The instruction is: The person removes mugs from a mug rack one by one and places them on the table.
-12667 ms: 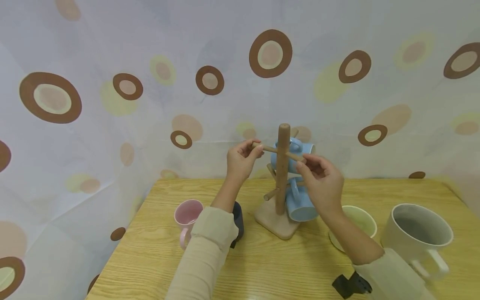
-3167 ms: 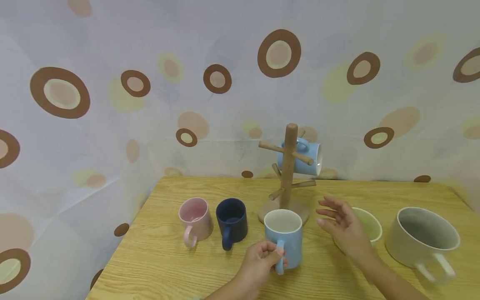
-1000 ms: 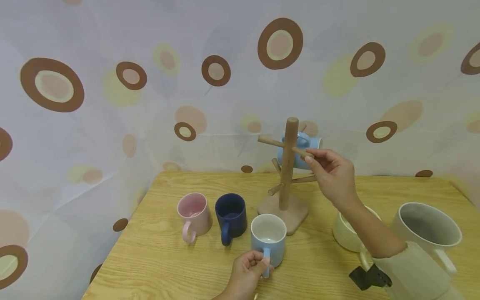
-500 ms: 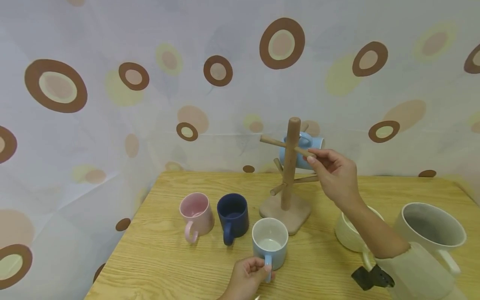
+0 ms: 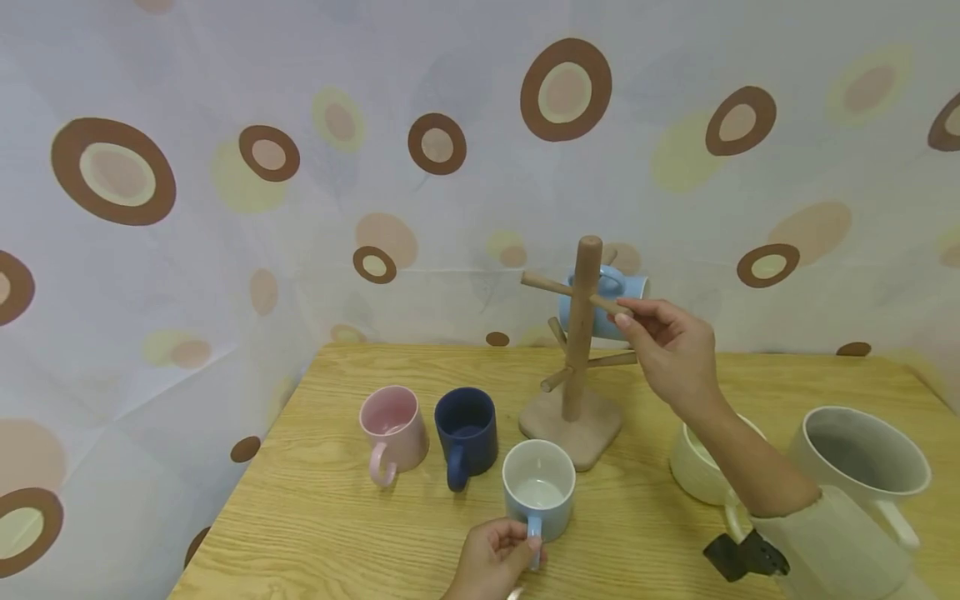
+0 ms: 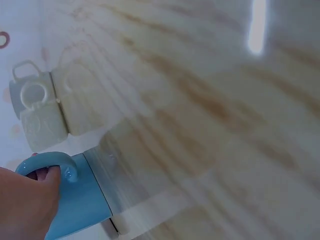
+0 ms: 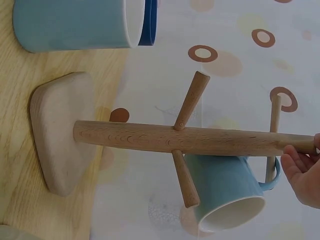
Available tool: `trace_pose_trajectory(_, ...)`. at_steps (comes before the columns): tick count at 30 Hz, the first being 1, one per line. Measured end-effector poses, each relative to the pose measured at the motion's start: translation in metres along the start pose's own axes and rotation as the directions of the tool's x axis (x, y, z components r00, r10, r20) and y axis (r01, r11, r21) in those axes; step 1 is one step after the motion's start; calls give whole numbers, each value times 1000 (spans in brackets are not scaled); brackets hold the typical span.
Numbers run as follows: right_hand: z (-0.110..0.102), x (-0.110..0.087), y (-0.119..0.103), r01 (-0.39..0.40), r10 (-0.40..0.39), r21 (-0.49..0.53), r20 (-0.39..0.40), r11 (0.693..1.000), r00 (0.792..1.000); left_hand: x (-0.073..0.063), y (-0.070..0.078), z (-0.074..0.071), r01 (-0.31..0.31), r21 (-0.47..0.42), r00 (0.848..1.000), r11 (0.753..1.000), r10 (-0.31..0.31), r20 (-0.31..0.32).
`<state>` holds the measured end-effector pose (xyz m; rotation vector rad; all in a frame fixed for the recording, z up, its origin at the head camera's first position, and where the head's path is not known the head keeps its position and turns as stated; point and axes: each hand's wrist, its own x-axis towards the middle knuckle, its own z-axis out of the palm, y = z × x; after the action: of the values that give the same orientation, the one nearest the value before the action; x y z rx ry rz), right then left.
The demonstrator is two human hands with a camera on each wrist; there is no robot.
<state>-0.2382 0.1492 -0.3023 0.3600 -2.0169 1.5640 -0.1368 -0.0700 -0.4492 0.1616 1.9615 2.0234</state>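
Observation:
My left hand pinches the handle of a light blue mug, which stands upright on the table in front of the wooden mug tree. In the left wrist view, thumb and fingers wrap that blue handle. My right hand pinches the end of an upper peg on the mug tree. A second light blue mug hangs by its handle from another upper peg, behind the post in the head view. The lower pegs carry nothing.
A pink mug and a navy mug stand left of the held mug. Under my right forearm is a pale green mug, partly hidden, with a large grey mug beyond it. Patterned cloth rises behind the table.
Earlier both hands held upper pegs and two blue mugs hung on the tree. One now stands on the table, shifted slightly left, and my right hand has returned to a peg. The last second is nearly still.

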Motion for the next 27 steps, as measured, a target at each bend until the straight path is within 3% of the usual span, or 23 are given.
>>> trace_pose_trajectory(7, -1, 0, 2, 19, -19, 5, -1, 1000, 1000, 2, 2, -9, -118, 214, 993, 970, 122, -6)
trace_pose_trajectory(13, 0, 0, 4, 27, -27, 26, -7, 999, 1000, 5, 7, -17, -125, 260, 979, 957, 162, -127)
trace_pose_trajectory(20, 0, 0, 3, 18, -18, 5, -5, 1000, 1000, 11, 18, -21, -230, 280, 930, 932, 295, -218)
trace_pose_trajectory(27, 0, -1, 3, 12, -12, 0, -13, 1000, 1000, 21, 39, -20, -335, 338, 867, 879, 428, -254)
